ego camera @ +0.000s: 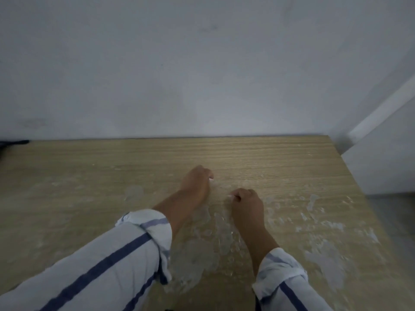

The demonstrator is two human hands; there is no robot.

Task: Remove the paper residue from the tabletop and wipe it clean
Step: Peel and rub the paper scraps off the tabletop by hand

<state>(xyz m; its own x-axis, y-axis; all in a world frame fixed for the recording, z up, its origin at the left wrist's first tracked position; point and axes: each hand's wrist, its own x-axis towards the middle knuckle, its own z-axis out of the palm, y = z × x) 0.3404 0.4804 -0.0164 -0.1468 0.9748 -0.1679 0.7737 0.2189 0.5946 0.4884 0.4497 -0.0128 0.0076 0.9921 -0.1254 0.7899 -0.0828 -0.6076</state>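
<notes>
A light wood-grain tabletop (89, 187) is smeared with whitish, torn paper residue (202, 254), thickest between my forearms and in patches toward the right edge (327, 254). My left hand (196, 180) rests on the table near the middle, fingers curled down against the surface. A little nearer and to the right, my right hand (247, 203) is curled the same way, fingertips pressed to the residue. A small pale scrap shows at each hand's fingertips; whether either is pinched I cannot tell. Both sleeves are white with blue stripes, rolled at the wrist.
A plain grey-white wall (202, 75) runs along the table's far edge. The table's right edge (359, 187) drops off beside a white panel (381, 171). A dark object (13, 143) pokes in at the far left.
</notes>
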